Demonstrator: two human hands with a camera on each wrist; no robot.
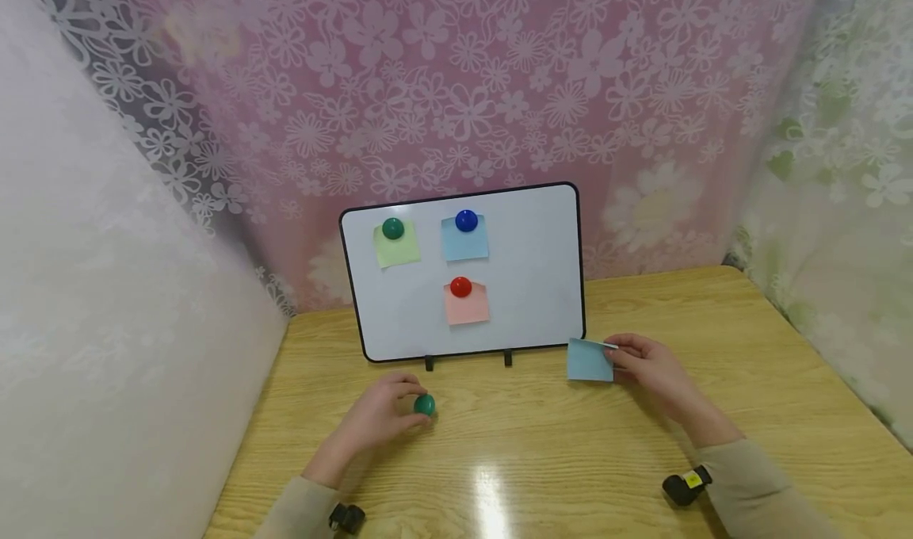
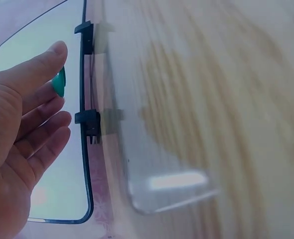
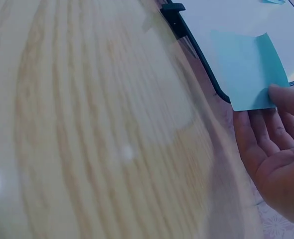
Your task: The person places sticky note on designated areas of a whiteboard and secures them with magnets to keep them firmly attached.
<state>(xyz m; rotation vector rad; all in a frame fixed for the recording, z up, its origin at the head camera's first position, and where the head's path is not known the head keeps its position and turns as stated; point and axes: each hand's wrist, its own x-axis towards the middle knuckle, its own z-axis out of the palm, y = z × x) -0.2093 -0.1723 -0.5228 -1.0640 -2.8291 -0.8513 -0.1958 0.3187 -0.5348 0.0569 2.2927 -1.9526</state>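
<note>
My left hand (image 1: 385, 412) pinches a round green magnet (image 1: 425, 405) between thumb and fingers, above the table in front of the board's left part. In the left wrist view the magnet (image 2: 60, 82) shows edge-on beside the thumb. My right hand (image 1: 655, 374) holds a blue sticky note (image 1: 590, 361) by its right edge, near the board's lower right corner. The whiteboard (image 1: 535, 277) leans upright with a black frame. On it a green magnet (image 1: 393, 228) pins a light green note (image 1: 399, 252), a blue magnet (image 1: 467, 220) a blue note (image 1: 465, 246), and a red magnet (image 1: 460, 287) a pink note (image 1: 467, 311).
Two small black feet, a left one (image 1: 429, 363) and a right one (image 1: 508, 357), support the board on the wooden table (image 1: 456, 460). Behind it hangs a pink flowered curtain (image 1: 464, 87). A pale wall (image 1: 128, 285) borders the left side, a flowered one (image 1: 842, 230) the right.
</note>
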